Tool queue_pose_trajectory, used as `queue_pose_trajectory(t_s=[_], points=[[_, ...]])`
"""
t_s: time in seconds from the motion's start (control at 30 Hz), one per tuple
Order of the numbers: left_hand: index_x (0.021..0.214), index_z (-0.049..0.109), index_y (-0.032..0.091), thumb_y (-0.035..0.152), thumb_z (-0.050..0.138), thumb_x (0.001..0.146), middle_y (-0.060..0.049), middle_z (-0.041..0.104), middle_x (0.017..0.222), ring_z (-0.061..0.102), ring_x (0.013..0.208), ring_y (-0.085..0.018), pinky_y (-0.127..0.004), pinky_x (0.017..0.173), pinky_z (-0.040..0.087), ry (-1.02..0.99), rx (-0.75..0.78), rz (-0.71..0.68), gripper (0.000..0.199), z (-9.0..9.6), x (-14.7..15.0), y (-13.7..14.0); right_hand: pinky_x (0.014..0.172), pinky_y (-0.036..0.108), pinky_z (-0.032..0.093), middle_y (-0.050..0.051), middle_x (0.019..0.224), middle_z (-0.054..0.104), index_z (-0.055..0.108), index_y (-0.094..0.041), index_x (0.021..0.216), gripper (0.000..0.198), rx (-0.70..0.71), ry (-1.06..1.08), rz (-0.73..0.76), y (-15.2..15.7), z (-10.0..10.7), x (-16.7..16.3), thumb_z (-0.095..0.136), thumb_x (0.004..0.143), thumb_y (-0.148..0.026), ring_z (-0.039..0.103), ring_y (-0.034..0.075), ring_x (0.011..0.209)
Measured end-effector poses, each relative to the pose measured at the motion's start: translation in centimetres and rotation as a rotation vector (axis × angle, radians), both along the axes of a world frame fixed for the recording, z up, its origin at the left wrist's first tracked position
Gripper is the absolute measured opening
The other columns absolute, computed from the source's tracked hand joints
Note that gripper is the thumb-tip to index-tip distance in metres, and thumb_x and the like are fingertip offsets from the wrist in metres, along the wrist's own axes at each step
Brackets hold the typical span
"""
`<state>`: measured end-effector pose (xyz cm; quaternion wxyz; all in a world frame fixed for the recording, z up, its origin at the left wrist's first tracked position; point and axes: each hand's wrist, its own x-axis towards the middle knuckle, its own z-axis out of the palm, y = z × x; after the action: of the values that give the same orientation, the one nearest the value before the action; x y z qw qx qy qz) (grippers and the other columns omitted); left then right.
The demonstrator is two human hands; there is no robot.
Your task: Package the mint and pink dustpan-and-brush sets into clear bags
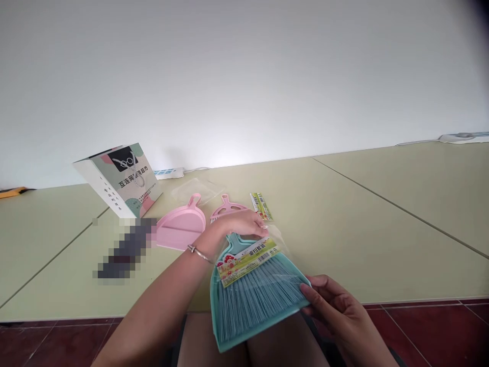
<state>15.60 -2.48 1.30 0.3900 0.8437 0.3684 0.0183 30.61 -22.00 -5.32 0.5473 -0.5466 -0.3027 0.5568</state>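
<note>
A teal dustpan [214, 306] with a teal hand brush [252, 300] nested in it tilts over the table's near edge, above my lap. Clear plastic wrap [281, 239] covers the set, and a yellow-green printed label [244, 262] lies across it. My right hand [332, 306] grips the dustpan's right corner between thumb and fingers. Reaching across the handle end, my left hand [244, 224] has its fingers closed at the upper edge of the plastic wrap. Behind lie a pink dustpan [181, 232] and a pink brush [229, 206], the brush partly hidden by my left hand.
A paper gift bag [130, 178] stands at the back left, beside a blurred dark item [128, 252]. A loose clear bag [196, 189] and a separate label card [262, 205] lie behind the pink pieces. White cables [462, 137] run along the wall.
</note>
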Motion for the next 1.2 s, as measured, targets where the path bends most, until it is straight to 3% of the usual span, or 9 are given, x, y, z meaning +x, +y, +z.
queue_pose_trajectory(t_s=[0.13,0.27,0.37,0.5,0.63,0.8,0.93,1.07,1.2], points=[[0.116,0.058,0.021,0.046,0.051,0.080,-0.008,0.059,0.121,0.054,0.109,-0.024,-0.031,0.085,0.043,-0.154,0.351,0.205,0.044,1.7,-1.8,-3.8,0.067,0.024,0.056,0.000,0.081,0.070,0.060,-0.023,0.078,0.030,0.002,0.031,-0.073,-0.2,-0.3,0.4,0.074,0.064,-0.045,0.065,0.016,0.075],[0.117,0.054,0.025,0.036,0.043,0.089,-0.005,0.060,0.111,0.060,0.088,-0.015,-0.029,0.079,0.047,-0.297,0.555,0.404,0.032,2.3,-5.8,-8.8,0.066,0.026,0.056,0.004,0.087,0.071,0.059,-0.024,0.091,0.035,0.028,-0.042,0.007,-0.3,-0.3,0.6,0.071,0.067,-0.046,0.067,0.019,0.082],[0.111,0.055,0.023,0.029,0.046,0.089,-0.006,0.061,0.102,0.059,0.090,-0.016,-0.029,0.077,0.048,-0.346,0.690,0.559,0.025,0.0,-8.3,-13.1,0.058,0.026,0.055,0.005,0.090,0.070,0.054,-0.024,0.101,0.042,0.076,-0.142,0.090,-0.4,-0.4,0.7,0.070,0.068,-0.045,0.067,0.020,0.077],[0.121,0.046,0.022,0.031,0.061,0.079,-0.013,0.059,0.113,0.058,0.104,-0.024,-0.035,0.080,0.051,-0.349,0.803,0.460,0.045,-5.5,-10.1,-17.4,0.061,0.030,0.057,0.004,0.082,0.068,0.048,-0.023,0.104,0.047,0.201,-0.415,0.069,-0.8,-1.4,1.1,0.071,0.068,-0.043,0.066,0.019,0.069],[0.107,0.052,0.022,0.021,0.068,0.074,-0.011,0.066,0.108,0.062,0.100,-0.023,-0.036,0.084,0.048,-0.287,1.088,0.299,0.037,-9.4,-10.4,-18.3,0.061,0.031,0.057,0.005,0.089,0.068,0.054,-0.026,0.105,0.044,0.385,-0.920,-0.017,-1.0,-2.6,1.7,0.072,0.067,-0.038,0.067,0.022,0.076],[0.099,0.062,0.024,0.005,0.058,0.078,-0.006,0.071,0.093,0.065,0.089,-0.020,-0.035,0.079,0.049,-0.313,1.345,0.297,0.029,-11.5,-10.9,-17.5,0.088,0.038,0.053,0.005,0.118,0.062,0.054,-0.030,0.115,0.039,0.760,-1.231,-0.018,-0.4,-3.8,2.2,0.063,0.077,-0.027,0.056,0.025,0.114],[0.104,0.066,0.020,0.007,0.050,0.084,-0.006,0.072,0.084,0.065,0.080,-0.017,-0.032,0.077,0.048,-0.374,1.353,0.208,0.029,-11.3,-11.7,-17.4,0.086,0.038,0.052,0.007,0.114,0.064,0.049,-0.030,0.122,0.047,0.831,-1.306,-0.014,-0.2,-4.0,2.3,0.064,0.078,-0.025,0.060,0.024,0.107],[0.114,0.064,0.019,0.026,0.040,0.092,-0.008,0.073,0.088,0.067,0.079,-0.017,-0.029,0.073,0.044,-0.352,1.358,0.180,0.033,-9.2,-11.8,-18.0,0.076,0.037,0.053,0.005,0.094,0.070,0.055,-0.029,0.114,0.040,0.871,-1.300,-0.072,-0.4,-4.2,2.4,0.066,0.076,-0.022,0.066,0.023,0.088],[0.124,0.056,0.027,0.037,0.034,0.094,-0.005,0.073,0.094,0.067,0.080,-0.019,-0.031,0.070,0.041,-0.354,1.286,0.318,0.039,-7.2,-10.7,-19.2,0.076,0.038,0.050,0.003,0.085,0.072,0.062,-0.029,0.099,0.025,0.891,-1.297,-0.075,-0.2,-5.3,2.6,0.062,0.077,-0.017,0.067,0.022,0.083]])
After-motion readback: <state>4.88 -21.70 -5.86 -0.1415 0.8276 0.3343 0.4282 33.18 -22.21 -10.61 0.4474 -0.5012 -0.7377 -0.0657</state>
